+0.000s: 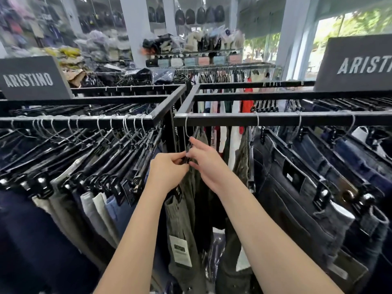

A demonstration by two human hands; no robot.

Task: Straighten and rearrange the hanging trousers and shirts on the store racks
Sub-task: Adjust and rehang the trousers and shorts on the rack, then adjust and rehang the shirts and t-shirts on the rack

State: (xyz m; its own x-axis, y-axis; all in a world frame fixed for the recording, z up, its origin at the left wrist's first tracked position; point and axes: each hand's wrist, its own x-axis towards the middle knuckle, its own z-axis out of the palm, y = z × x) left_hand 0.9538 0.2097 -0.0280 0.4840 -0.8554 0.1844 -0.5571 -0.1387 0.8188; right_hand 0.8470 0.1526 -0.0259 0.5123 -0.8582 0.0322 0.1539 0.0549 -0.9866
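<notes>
Olive green trousers (182,217) with a white price tag (180,250) hang from a black clip hanger at the left end of the right rack's front rail (275,119). My left hand (167,170) and my right hand (206,160) meet at the hanger's clip, each pinching it where it grips the waistband. The clip itself is mostly hidden between my fingers. The hanger's wire hook (186,128) is over the rail.
The left rack (84,120) holds many tightly packed trousers on black hangers. Dark jeans (297,187) hang to the right of my hands. Two grey brand signs (31,78) stand on the racks. Shirts hang on the rail behind; shelves of goods fill the background.
</notes>
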